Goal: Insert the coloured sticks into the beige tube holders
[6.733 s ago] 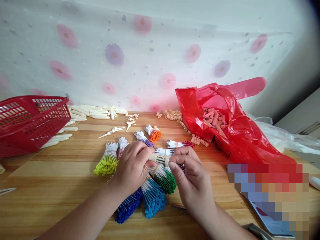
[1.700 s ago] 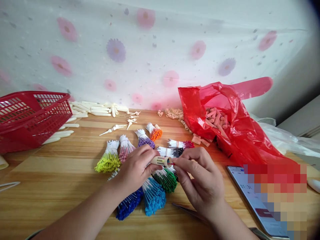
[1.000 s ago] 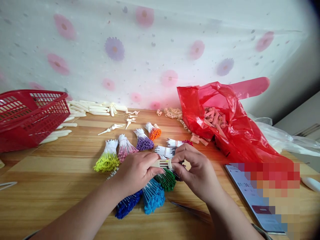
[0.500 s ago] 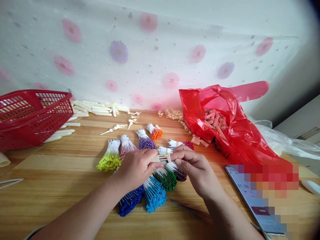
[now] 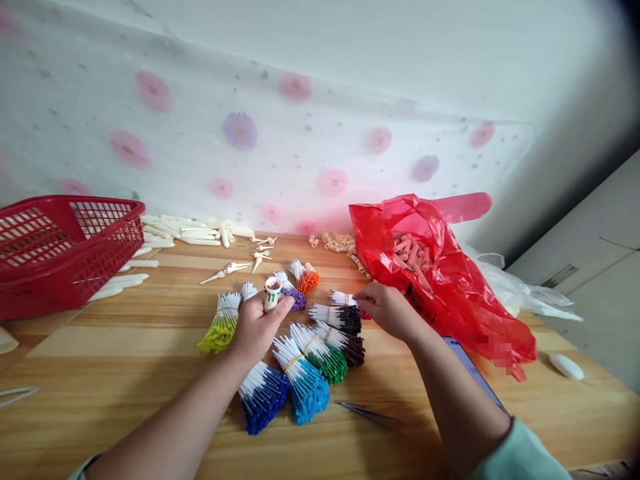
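My left hand (image 5: 257, 327) is closed around a short white slotted pen barrel (image 5: 273, 293), held upright with its open end up; coloured bits show inside. My right hand (image 5: 387, 308) has its fingers pinched together at the dark red refill bundle (image 5: 364, 313), which it partly covers; what lies between the fingertips is hidden. Around the hands lie banded bundles of white-stemmed pen refills: yellow (image 5: 219, 330), purple (image 5: 295, 293), orange (image 5: 307, 279), black (image 5: 343, 319), dark purple (image 5: 354, 350), green (image 5: 330, 360), light blue (image 5: 306, 393) and dark blue (image 5: 264, 397).
A red basket (image 5: 95, 267) stands left, beside white pen tubes (image 5: 195, 233). Small white pointed parts (image 5: 230, 270) lie behind the bundles. A red plastic bag (image 5: 450, 300) holds pink slotted barrels (image 5: 413, 257). Tweezers (image 5: 367, 413), a phone (image 5: 473, 370) and a white mouse (image 5: 567, 366) lie nearer.
Both hands were together at the barrel. Now the left hand has moved left and turned the barrel upright, while the right has let go and moved to the dark red bundle. The camera view has shifted.
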Tool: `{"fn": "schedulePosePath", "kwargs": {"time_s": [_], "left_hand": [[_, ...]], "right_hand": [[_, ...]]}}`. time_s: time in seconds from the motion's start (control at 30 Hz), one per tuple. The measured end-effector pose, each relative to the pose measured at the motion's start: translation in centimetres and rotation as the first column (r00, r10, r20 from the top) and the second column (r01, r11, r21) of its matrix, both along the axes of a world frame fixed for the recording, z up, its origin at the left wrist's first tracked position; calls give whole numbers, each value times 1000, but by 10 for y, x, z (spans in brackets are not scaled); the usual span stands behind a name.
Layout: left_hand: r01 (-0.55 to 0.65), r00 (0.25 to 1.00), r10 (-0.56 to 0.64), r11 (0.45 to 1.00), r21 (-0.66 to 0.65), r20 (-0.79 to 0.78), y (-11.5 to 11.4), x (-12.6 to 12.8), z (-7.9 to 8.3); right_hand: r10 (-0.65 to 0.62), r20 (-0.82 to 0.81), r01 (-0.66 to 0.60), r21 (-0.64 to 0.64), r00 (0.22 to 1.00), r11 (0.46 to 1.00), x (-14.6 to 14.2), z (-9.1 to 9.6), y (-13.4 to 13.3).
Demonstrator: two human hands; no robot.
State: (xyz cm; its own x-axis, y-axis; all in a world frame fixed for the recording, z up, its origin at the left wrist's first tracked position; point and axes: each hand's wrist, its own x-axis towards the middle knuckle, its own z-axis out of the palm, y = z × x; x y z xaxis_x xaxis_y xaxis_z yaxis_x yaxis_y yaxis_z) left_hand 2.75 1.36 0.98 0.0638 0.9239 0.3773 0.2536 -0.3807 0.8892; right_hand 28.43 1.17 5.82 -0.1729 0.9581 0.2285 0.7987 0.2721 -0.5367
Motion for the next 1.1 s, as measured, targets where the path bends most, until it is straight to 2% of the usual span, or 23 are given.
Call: {"fn": "schedulePosePath", "kwargs": {"time_s": [0.07,0.13,0.2,0.33,0.47,0.57,0.67,0.77,0.87,0.97,1.1], "left_hand": [[69,997,-68,997,18,-26,-7,5,5],[218,968,-208,974,61,-139,-14,10,9],[275,949,-248,954,120,-196,-18,14,12],[193,979,-183,976,103,-91,-15,11,13],[165,986,-163,984,60,-32,-11,8,13],[178,984,-177,983,55,-13,-14,9,11],[129,990,-133,989,74,45,-17,11,10],[89,991,-95,994,69,91,-17,10,8],[49,995,-55,996,74,85,-14,7,5],[31,998,-37,995,99,57,-11,4,2],[45,997,-52,991,123,56,-9,2,0]], "right_hand": [[27,121,-22,-42,992,999,-7,4,21],[56,219,-40,-76,974,996,-18,2,50],[103,293,-71,-118,950,991,-33,-6,82],[159,399,-83,-200,903,976,-67,-26,138],[195,479,-67,-271,856,960,-90,-36,172],[192,521,-73,-240,831,968,-99,-33,184],[187,532,-141,-126,826,982,-119,-28,189],[285,520,-293,-70,805,954,-156,-28,191],[388,512,-389,-110,766,915,-198,-34,192],[389,496,-370,-142,776,918,-226,-40,192],[353,425,-342,-104,834,934,-226,-36,186]]}}
